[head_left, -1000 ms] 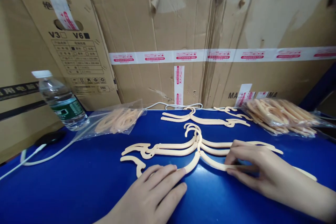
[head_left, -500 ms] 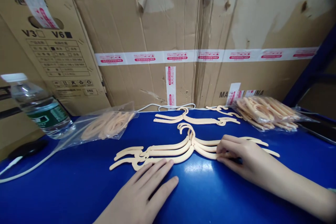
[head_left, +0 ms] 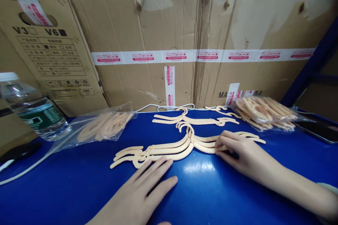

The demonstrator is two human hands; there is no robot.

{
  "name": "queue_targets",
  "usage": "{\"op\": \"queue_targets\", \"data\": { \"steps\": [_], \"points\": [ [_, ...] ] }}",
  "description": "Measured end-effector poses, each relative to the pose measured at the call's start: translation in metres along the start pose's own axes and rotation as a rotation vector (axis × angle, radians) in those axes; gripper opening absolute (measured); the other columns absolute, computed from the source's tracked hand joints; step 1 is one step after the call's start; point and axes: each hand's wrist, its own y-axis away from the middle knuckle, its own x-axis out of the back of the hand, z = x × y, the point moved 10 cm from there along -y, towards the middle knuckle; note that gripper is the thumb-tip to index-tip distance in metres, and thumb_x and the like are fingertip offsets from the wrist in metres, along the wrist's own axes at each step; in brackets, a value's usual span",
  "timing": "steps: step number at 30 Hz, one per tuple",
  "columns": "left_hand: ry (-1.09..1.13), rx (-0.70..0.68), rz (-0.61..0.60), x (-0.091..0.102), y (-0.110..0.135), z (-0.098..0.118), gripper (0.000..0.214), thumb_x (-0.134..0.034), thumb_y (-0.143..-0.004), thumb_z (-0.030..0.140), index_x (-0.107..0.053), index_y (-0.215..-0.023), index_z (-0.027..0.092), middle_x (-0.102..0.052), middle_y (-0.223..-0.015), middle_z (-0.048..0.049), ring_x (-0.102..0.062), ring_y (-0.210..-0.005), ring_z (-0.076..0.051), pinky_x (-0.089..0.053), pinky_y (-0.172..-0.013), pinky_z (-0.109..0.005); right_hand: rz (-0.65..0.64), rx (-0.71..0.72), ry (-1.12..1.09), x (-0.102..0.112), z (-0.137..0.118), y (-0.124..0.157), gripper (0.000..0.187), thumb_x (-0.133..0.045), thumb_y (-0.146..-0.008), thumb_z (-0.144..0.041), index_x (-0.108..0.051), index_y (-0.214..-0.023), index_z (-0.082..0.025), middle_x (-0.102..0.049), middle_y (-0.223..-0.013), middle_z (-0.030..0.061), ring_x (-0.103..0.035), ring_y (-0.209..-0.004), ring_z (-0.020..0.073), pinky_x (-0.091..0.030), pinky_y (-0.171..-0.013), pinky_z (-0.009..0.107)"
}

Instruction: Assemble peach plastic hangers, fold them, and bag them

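Observation:
A small stack of cream plastic hangers (head_left: 169, 147) lies on the blue table (head_left: 66, 182). My left hand (head_left: 142, 193) lies flat with fingers stretched out, its fingertips touching the front edge of the stack's left arms. My right hand (head_left: 237, 153) rests on the stack's right arms, its fingers curled and pressing on them. A second pair of hangers (head_left: 195, 119) lies further back, apart from both hands.
Cardboard boxes (head_left: 163, 35) wall off the back. A water bottle (head_left: 31, 109) stands at the left beside a plastic bag of hangers (head_left: 105, 124). Another bag of hangers (head_left: 264, 114) lies at the right, with a dark phone (head_left: 318, 130) and a white cable (head_left: 26, 172).
Both hands have pushed the front hanger back against the others, so the spread hangers now lie together as one stack. The view has shifted a little to the right.

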Motion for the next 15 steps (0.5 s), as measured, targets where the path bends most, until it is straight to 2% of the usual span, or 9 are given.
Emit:
{"op": "queue_targets", "data": {
  "steps": [4,7,9,12,15],
  "points": [
    [0.038,0.015,0.037,0.001,0.000,-0.001,0.047,-0.061,-0.089,0.039,-0.057,-0.130,0.017,-0.056,-0.139,-0.0130,-0.053,-0.126,-0.031,-0.042,-0.106,-0.046,0.028,0.034,0.001,0.003,-0.006,0.001,0.016,-0.047,-0.086,-0.008,-0.058,-0.088,-0.020,-0.060,-0.088,0.0054,-0.061,-0.074,0.0175,-0.052,-0.068,0.031],
    [0.122,0.028,0.142,0.008,0.003,-0.003,0.034,-0.057,-0.089,0.017,-0.061,-0.122,0.020,-0.065,-0.127,-0.0090,-0.058,-0.121,-0.025,-0.045,-0.105,-0.037,0.095,0.095,-0.025,0.009,-0.014,0.004,0.025,-0.043,-0.082,-0.001,-0.056,-0.089,-0.021,-0.059,-0.092,0.0061,-0.060,-0.080,0.0176,-0.051,-0.070,0.030],
    [0.190,0.009,0.199,0.012,0.004,-0.002,0.038,-0.049,-0.087,0.004,-0.062,-0.119,0.021,-0.069,-0.118,-0.0080,-0.062,-0.113,-0.021,-0.049,-0.100,-0.030,0.143,0.141,-0.039,0.014,-0.022,0.006,0.033,-0.039,-0.077,0.004,-0.056,-0.088,-0.021,-0.058,-0.095,0.0065,-0.059,-0.086,0.0177,-0.050,-0.072,0.029],
    [0.283,-0.008,0.250,0.015,0.005,-0.001,0.036,-0.045,-0.090,0.004,-0.063,-0.115,0.022,-0.070,-0.108,-0.0082,-0.064,-0.100,-0.019,-0.053,-0.089,-0.026,0.185,0.179,-0.039,0.018,-0.032,0.008,0.039,-0.037,-0.069,0.009,-0.057,-0.083,-0.022,-0.058,-0.095,0.0059,-0.058,-0.089,0.0182,-0.049,-0.072,0.029],
    [0.322,0.017,0.297,0.018,0.005,-0.003,0.032,-0.044,-0.093,0.007,-0.064,-0.112,0.023,-0.070,-0.103,-0.0078,-0.063,-0.094,-0.019,-0.053,-0.085,-0.026,0.193,0.198,-0.032,0.021,-0.039,0.009,0.041,-0.036,-0.063,0.010,-0.056,-0.080,-0.022,-0.058,-0.095,0.0054,-0.057,-0.091,0.0187,-0.048,-0.072,0.029]
  ]
}}
